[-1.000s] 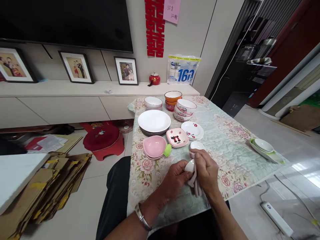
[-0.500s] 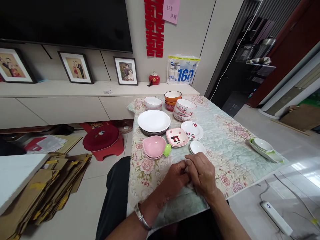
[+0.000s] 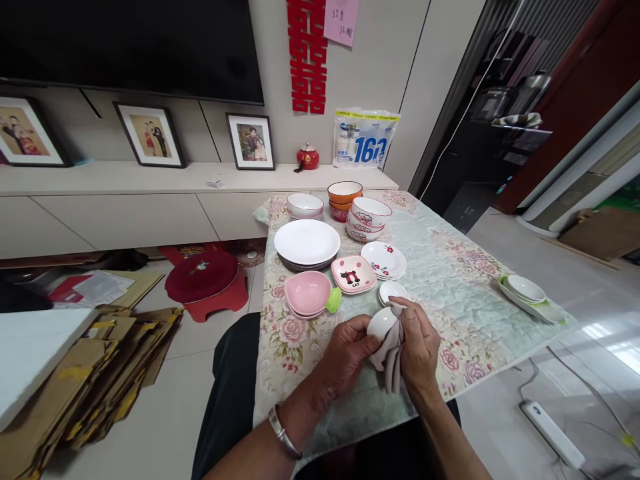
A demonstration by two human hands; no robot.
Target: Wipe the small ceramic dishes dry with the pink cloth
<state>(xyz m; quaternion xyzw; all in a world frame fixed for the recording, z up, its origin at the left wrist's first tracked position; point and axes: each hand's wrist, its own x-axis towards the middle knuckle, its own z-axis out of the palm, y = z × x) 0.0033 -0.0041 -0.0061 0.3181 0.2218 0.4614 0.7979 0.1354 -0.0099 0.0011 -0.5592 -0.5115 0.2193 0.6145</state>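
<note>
My left hand [image 3: 351, 348] grips a small white dish [image 3: 382, 323] by its left edge, fingers closed on it. On the dish's right side, my right hand [image 3: 419, 337] pinches a greyish-pink cloth [image 3: 394, 357] that touches the rim and hangs down in folds. Just beyond lie more small white dishes [image 3: 393, 292], partly hidden by the held one. Left of my hands are pink bowls [image 3: 309, 293] with a green leaf-shaped handle, and a square pink cat plate [image 3: 353, 274] sits behind the hands.
Stacks farther back include large white plates [image 3: 307, 241], flowered plates [image 3: 384, 260], white bowls [image 3: 371, 212] and orange bowls [image 3: 345, 193]. A green-edged long dish [image 3: 535, 308] holds a small bowl near the table's right edge. A red stool [image 3: 203, 280] stands left.
My hands were together with the dish and cloth hidden; now they are farther apart, the right hand tilted up, and the white dish and cloth show between them.
</note>
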